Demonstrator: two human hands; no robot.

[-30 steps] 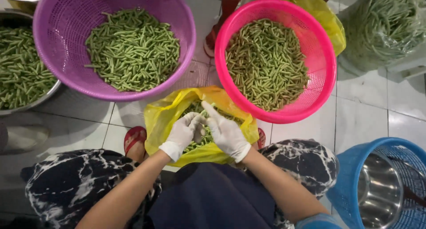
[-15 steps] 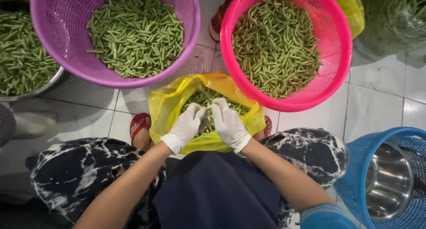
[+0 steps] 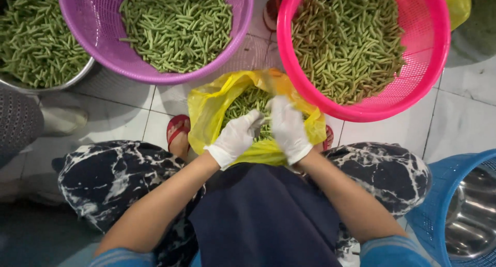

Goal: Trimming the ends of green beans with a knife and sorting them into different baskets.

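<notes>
Head view: left hand [image 3: 235, 138] and right hand [image 3: 288, 127], gloved white, fingers curled together on a green bean [image 3: 261, 122] over the yellow bag [image 3: 212, 109]. Right hand blurred; grip unclear. Compared with earlier, both hands sit closer together.

You've got a white disposable glove on your left hand [image 3: 235, 138], thin and slightly wrinkled, its cuff bunched at the wrist. Same white glove on your right hand [image 3: 288, 128], cuff ending just at the wrist too. Your forearms are bare up to short blue sleeves [image 3: 395, 250], their hems showing at the bottom edge on both sides. Over your lap there's a plain dark navy apron [image 3: 263, 215]. Your trousers [image 3: 111, 174] are dark navy with a white marbled, cracked pattern across both knees. On your foot, a red sandal [image 3: 177, 128].
</notes>
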